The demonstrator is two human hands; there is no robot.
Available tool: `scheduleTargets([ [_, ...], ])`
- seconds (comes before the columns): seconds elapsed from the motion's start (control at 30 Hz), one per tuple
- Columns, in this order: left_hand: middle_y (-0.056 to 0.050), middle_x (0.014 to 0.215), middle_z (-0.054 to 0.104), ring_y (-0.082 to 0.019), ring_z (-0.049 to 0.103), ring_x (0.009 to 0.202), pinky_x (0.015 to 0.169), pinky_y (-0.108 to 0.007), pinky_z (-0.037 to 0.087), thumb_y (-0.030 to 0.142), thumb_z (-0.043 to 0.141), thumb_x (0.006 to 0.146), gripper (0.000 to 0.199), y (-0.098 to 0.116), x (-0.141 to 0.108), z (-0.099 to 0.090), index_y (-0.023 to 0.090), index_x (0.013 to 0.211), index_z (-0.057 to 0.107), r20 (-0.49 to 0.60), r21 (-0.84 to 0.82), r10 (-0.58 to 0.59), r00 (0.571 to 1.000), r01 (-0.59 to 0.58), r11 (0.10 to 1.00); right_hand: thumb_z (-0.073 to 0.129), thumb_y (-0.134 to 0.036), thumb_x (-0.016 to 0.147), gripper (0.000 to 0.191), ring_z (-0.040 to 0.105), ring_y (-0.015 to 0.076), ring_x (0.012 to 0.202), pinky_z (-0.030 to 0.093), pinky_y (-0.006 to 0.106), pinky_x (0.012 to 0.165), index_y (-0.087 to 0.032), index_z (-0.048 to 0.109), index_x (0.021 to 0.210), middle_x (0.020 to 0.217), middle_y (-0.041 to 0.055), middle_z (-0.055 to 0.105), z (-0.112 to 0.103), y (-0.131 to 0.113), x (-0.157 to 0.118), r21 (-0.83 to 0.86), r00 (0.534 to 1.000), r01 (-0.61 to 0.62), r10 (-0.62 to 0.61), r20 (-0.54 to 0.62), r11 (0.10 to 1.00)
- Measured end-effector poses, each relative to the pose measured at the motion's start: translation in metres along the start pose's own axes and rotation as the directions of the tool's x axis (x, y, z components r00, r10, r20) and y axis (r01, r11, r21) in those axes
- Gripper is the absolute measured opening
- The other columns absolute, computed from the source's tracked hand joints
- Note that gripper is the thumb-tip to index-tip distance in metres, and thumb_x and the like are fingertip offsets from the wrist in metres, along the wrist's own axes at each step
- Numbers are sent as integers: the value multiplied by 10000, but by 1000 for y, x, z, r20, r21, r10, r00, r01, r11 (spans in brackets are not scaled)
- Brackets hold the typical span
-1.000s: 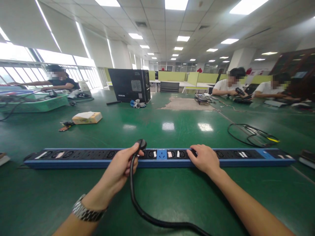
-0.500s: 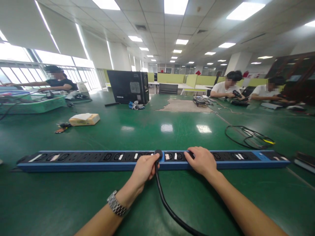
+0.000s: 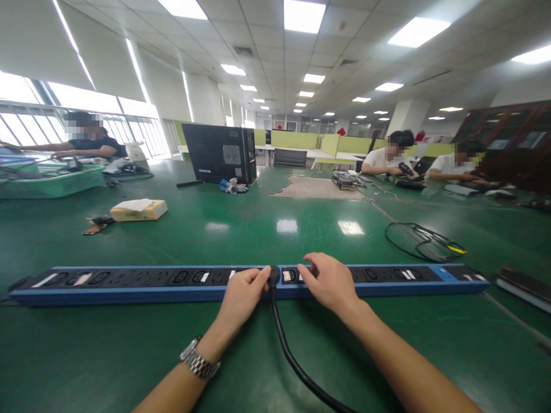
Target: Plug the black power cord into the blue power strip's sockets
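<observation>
A long blue power strip (image 3: 142, 295) with a black socket face lies across the green table in front of me. A black plug (image 3: 274, 276) stands at a socket near the strip's middle; whether its pins are fully in cannot be seen. Its thick black cable (image 3: 286, 350) curves down toward me. My left hand (image 3: 241, 298), a metal watch on its wrist, is closed with thumb and fingertips at the plug's left side. Just right of the plug, my right hand (image 3: 331, 284) hovers over the strip, thumb and forefinger apart, holding nothing I can see.
A tissue pack (image 3: 140, 211) and a small dark item with a brown tag (image 3: 95, 225) lie left. Beyond are a black computer case (image 3: 217, 154), gloves (image 3: 233, 186) and a green basket (image 3: 64, 184). A coiled cable (image 3: 424, 241) lies right. Several people sit farther off.
My right hand has moved left along the strip, closer to the plug, with its fingers lifted. My left thumb has shifted from the plug's top to its left side. The view has turned slightly right.
</observation>
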State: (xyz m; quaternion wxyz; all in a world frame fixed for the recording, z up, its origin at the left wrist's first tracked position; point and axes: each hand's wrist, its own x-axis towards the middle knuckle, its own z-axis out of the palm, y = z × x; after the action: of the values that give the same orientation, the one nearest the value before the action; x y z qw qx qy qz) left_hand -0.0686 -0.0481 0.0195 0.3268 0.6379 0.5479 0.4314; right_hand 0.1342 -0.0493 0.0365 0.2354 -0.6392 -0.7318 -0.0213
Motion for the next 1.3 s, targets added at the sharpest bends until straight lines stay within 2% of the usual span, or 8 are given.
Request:
scheduleTargets([
  [0.1, 7, 573, 565, -135, 510, 555, 570, -260, 376, 442, 490, 885, 367, -6, 4, -10, 180, 650, 596, -173, 236, 285, 943, -241, 941, 385, -628, 874, 505, 657, 222, 804, 433, 313, 695, -259, 659, 1083, 868, 63, 722, -3, -38, 7, 5, 992, -35, 34, 122, 999],
  [0.2, -47, 861, 691, -195, 609, 825, 762, -310, 440, 330, 497, 888, 233, -13, 11, -15, 182, 874, 677, -157, 462, 453, 877, -340, 819, 396, -609, 860, 488, 669, 263, 815, 452, 345, 694, -234, 686, 973, 867, 99, 720, -1, -63, 14, -47, 982, -34, 42, 184, 998],
  [0.33, -44, 1035, 710, -233, 608, 1003, 891, -377, 425, 232, 498, 871, 252, -18, 17, -11, 223, 1015, 704, 25, 643, 436, 900, -348, 682, 426, -516, 860, 413, 674, 260, 801, 467, 346, 699, -200, 682, 932, 868, 117, 717, 7, -74, 17, -56, 980, -15, 26, 198, 998],
  [0.53, -23, 1007, 723, -221, 627, 966, 860, -371, 433, 256, 466, 900, 268, -17, 14, -8, 258, 978, 722, 66, 711, 390, 918, -317, 627, 442, -311, 853, 302, 668, 220, 808, 445, 298, 713, -189, 705, 934, 879, 107, 727, -12, -81, 23, 26, 991, 26, -29, 134, 999],
  [0.67, -20, 1023, 719, -211, 624, 970, 871, -362, 426, 274, 456, 910, 281, -19, 15, -8, 266, 1006, 720, 60, 711, 413, 909, -330, 622, 447, -353, 867, 321, 639, 165, 748, 420, 251, 679, -227, 708, 1007, 819, 38, 722, -64, -57, 26, 192, 997, 58, -48, -57, 980],
  [0.8, -15, 1032, 720, -209, 624, 973, 876, -364, 421, 274, 457, 908, 282, -19, 17, -7, 263, 1012, 719, 43, 701, 398, 916, -312, 641, 524, -337, 795, 274, 596, 140, 634, 406, 233, 600, -195, 738, 889, 714, 13, 706, -92, 0, 30, 270, 992, -28, -7, 128, 962],
  [0.97, -11, 1033, 719, -213, 621, 976, 870, -367, 416, 275, 463, 904, 273, -18, 17, -7, 260, 996, 720, 40, 697, 378, 925, -297, 653, 517, -292, 775, 270, 620, 149, 697, 424, 231, 635, -166, 745, 848, 791, 32, 729, -64, 44, 31, 237, 952, -98, 22, 304, 966],
  [1.3, 3, 1032, 717, -203, 617, 977, 873, -365, 409, 279, 449, 915, 275, -19, 17, -9, 271, 1009, 707, 50, 693, 373, 926, -301, 655, 510, -284, 760, 264, 616, 155, 700, 382, 234, 604, -196, 747, 836, 776, 39, 722, -45, 33, 33, -24, 938, -52, 57, 343, 998],
])
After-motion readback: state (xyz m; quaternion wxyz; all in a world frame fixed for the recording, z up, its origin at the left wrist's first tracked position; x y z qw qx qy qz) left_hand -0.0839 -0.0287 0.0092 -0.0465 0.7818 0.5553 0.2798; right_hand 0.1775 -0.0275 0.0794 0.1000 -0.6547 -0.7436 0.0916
